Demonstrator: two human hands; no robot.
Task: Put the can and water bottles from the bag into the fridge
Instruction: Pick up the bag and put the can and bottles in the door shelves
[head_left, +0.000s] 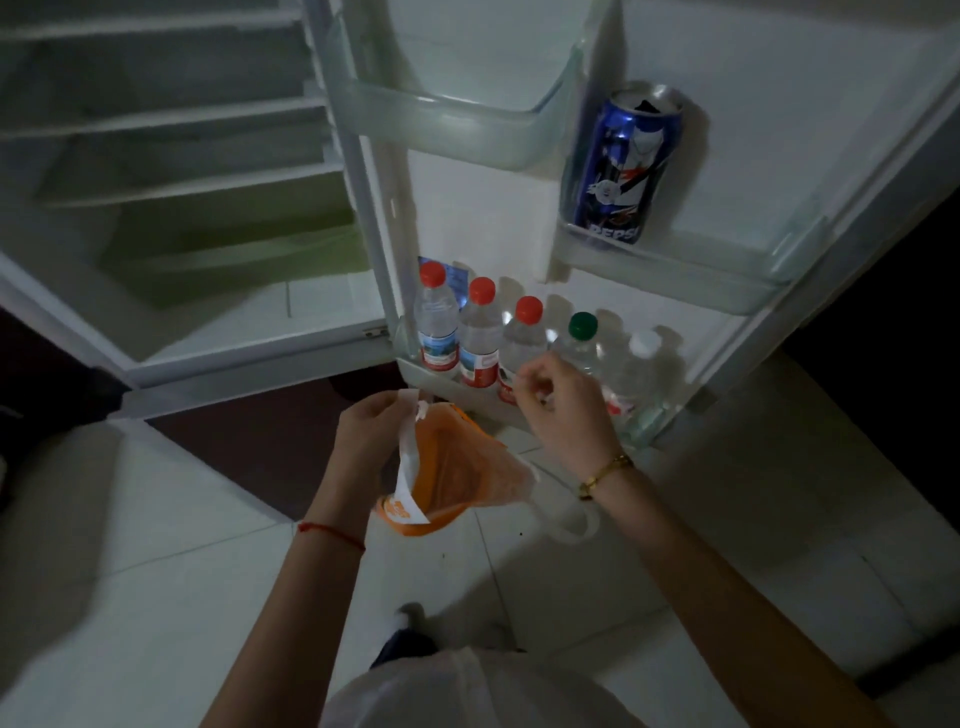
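Flagging risks first, working outward from me. The left hand (371, 434) is pinching the rim of the orange bag (447, 483), which is hanging slack and open below it. I'm seeing nothing inside, so I'm judging the unloading as about finished. If anything is hiding in a fold, a loose pinch could be letting it drop onto the tiled floor (727, 519).

Just beyond, the right hand (563, 410) is hovering in front of the lower door shelf (647, 421), knuckles close to the third red-capped bottle (524, 338). A careless flick could be tipping it into its neighbours, since five water bottles (480, 332) are standing packed side by side there.

Farther up and to the right of that hand, the can (626, 166) is standing in the middle door shelf (675, 270). Its top looks already opened, though I can't be sure, so a hard door swing could be spilling it.

Hands now: the left is clamped on the bag's rim, thumb and fingers together on the plastic. The right is loosely curled, fingers half apart, gripping nothing I can see and, as far as I can tell, touching no bottle.
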